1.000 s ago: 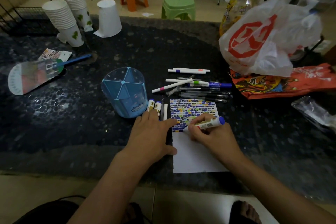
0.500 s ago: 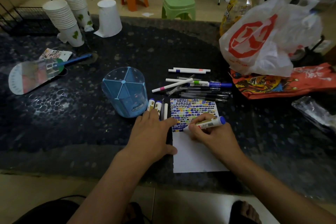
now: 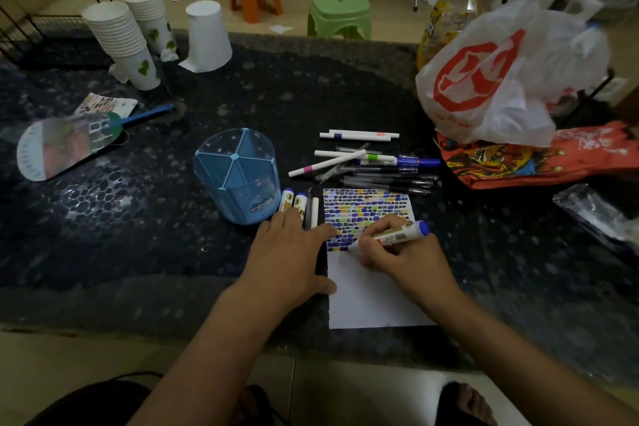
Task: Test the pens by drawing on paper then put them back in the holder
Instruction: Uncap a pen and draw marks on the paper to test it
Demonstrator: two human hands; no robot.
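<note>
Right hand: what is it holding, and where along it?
The right hand grips a blue-capped marker around its lower barrel near the tip. The left hand holds nothing, lying flat.

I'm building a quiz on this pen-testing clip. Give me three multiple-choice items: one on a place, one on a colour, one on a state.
1. Where is the pen holder?
A. left of the paper
B. on the paper
C. inside the plastic bag

2. What colour is the end of the marker in the right hand?
A. red
B. blue
C. green

3. What is the left hand doing?
A. gripping a pen
B. resting flat beside the paper
C. lifting the holder

Answers: 1 A, it stands left of the sheet. 2 B, the marker's end is blue. 3 B, its fingers lie spread and hold nothing.
</note>
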